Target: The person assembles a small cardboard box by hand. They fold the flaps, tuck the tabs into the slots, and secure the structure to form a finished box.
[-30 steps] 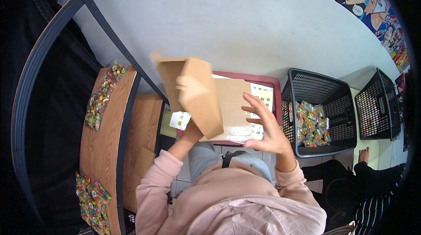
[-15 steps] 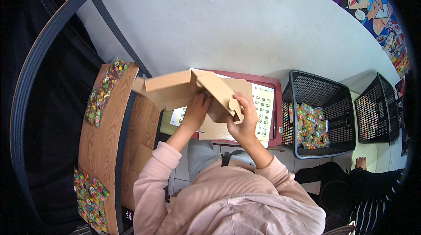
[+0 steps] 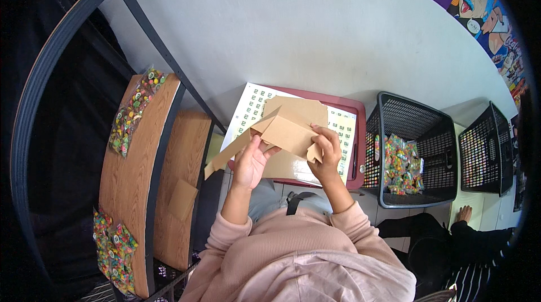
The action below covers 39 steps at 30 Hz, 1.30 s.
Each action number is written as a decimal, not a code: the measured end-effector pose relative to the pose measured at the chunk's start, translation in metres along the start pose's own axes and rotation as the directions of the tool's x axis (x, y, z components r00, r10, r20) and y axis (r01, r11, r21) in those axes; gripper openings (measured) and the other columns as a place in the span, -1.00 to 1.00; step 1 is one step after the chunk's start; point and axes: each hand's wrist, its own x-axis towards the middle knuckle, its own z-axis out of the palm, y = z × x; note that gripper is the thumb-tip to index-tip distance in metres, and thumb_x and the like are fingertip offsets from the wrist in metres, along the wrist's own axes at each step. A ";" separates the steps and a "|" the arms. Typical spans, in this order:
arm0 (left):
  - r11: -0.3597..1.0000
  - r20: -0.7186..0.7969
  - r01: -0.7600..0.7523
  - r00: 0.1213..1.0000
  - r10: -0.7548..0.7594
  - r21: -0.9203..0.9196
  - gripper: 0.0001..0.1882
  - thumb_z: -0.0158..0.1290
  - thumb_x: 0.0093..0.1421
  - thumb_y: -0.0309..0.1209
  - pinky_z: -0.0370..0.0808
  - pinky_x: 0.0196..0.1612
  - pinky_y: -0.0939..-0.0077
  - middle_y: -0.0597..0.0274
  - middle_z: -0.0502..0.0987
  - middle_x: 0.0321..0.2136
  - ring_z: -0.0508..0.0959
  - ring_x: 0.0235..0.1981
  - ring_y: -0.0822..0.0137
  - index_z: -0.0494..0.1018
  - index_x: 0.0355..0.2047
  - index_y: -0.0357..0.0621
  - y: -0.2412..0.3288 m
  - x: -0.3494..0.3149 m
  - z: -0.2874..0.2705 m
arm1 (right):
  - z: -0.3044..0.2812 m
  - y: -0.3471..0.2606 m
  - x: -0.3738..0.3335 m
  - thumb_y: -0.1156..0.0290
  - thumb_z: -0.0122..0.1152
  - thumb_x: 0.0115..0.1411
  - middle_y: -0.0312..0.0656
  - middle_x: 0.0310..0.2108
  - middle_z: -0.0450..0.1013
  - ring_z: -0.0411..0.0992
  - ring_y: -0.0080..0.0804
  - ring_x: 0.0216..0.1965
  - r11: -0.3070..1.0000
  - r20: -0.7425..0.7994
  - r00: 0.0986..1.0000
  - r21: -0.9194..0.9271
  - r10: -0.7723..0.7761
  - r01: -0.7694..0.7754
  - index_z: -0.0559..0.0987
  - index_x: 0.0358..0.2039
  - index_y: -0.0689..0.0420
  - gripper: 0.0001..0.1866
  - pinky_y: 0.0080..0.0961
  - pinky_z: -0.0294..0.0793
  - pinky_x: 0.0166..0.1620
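Observation:
A brown cardboard box (image 3: 290,133), partly folded, is held up in front of me between both hands. My left hand (image 3: 251,165), palm turned upward, pinches its lower left side, where a long flap sticks out toward the left. My right hand (image 3: 328,152) grips the box's right end, next to a small folded tab. Below the box lies a flat piece of cardboard (image 3: 298,106), on white sheets (image 3: 248,102) with rows of small green marks. They rest on a red-rimmed low table (image 3: 359,150).
To the right, a black plastic basket (image 3: 417,189) holds candy packets (image 3: 401,161); another black basket (image 3: 484,155) stands beyond it. At left, wooden shelves (image 3: 135,172) carry bags of colourful candy (image 3: 132,113) and a cardboard piece (image 3: 183,200). Another person's hand (image 3: 464,213) rests at lower right.
The box has been turned and its panels folded closer together. My left hand has come out from inside it to its lower left edge, palm now up. The view has shifted slightly.

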 end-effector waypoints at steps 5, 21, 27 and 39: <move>0.998 -0.093 -0.002 0.996 0.008 0.056 -0.63 -0.09 0.15 -0.48 0.34 -0.05 0.39 0.25 0.32 -0.09 0.36 -0.08 0.38 0.19 -0.01 -0.14 -0.003 0.006 0.012 | -0.008 -0.004 0.004 0.60 0.28 -0.37 -0.12 -0.26 0.38 0.42 -0.11 -0.15 0.998 0.013 0.998 -0.016 -0.064 0.064 0.49 -0.45 0.12 -0.66 -0.24 0.45 -0.09; 0.959 -0.216 0.251 0.937 -0.274 -0.129 -0.74 0.04 0.09 -0.38 0.41 -0.22 0.57 0.34 0.47 -0.30 0.49 -0.31 0.52 0.34 -0.18 -0.05 -0.008 0.009 -0.007 | -0.029 0.023 0.002 0.46 0.18 -0.18 -0.16 -0.25 0.46 0.43 -0.19 -0.18 0.952 0.197 0.933 0.015 -0.303 0.306 0.51 -0.46 0.13 -0.82 -0.32 0.49 -0.14; 0.971 -0.211 0.188 0.953 -0.216 -0.147 -0.75 0.07 0.06 -0.40 0.39 -0.24 0.57 0.40 0.46 -0.37 0.46 -0.39 0.56 0.36 -0.22 -0.05 -0.018 0.010 -0.023 | -0.037 0.026 0.006 0.45 0.14 -0.17 -0.14 -0.25 0.46 0.43 -0.19 -0.17 0.927 0.250 0.896 0.013 -0.367 0.376 0.50 -0.47 0.13 -0.83 -0.35 0.50 -0.15; 0.999 -0.307 0.015 0.952 -0.002 0.039 -0.60 0.05 0.07 -0.41 0.26 -0.10 0.47 0.33 0.35 -0.16 0.33 -0.15 0.49 0.25 -0.07 -0.06 -0.029 0.002 0.013 | -0.024 0.014 0.000 0.45 0.19 -0.21 -0.20 -0.31 0.42 0.46 -0.21 -0.25 0.949 0.151 0.946 -0.092 -0.287 0.303 0.54 -0.45 0.10 -0.79 -0.40 0.54 -0.24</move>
